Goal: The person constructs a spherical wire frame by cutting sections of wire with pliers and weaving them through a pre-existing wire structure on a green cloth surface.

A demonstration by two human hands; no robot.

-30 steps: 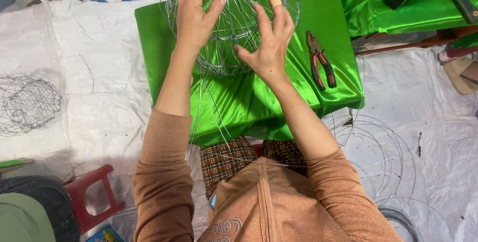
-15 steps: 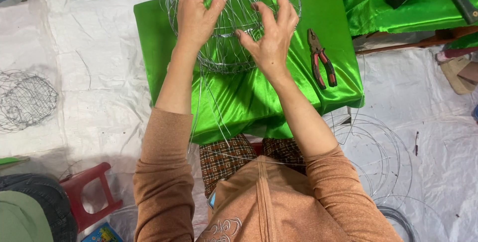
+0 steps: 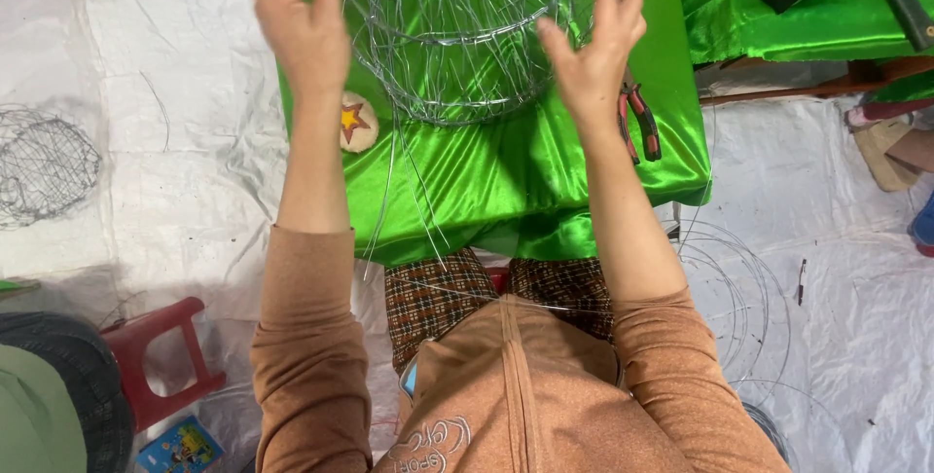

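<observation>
Both hands are up and spread, and the round wire frame (image 3: 457, 40) sits right between them on the green satin table (image 3: 545, 181). The left hand (image 3: 297, 20) is raised at the frame's left flank, fingers straight and apart, palm turned inward; it looks just clear of the wire, though whether a fingertip brushes it is hard to tell. The right hand (image 3: 589, 59) mirrors it on the right flank, fingers fanned open, tips very near the outer hoops, gripping nothing. The frame is a dome of hoops and ribs, its round opening facing the person, loose wire tails (image 3: 404, 200) trailing down from it towards the table's near edge. Neither hand is clearly nearer; the frame is centred between the palms. Just beyond the right hand lie red-handled pliers (image 3: 637, 121). Under the left wrist sits a small round disc with a star (image 3: 357, 121).
</observation>
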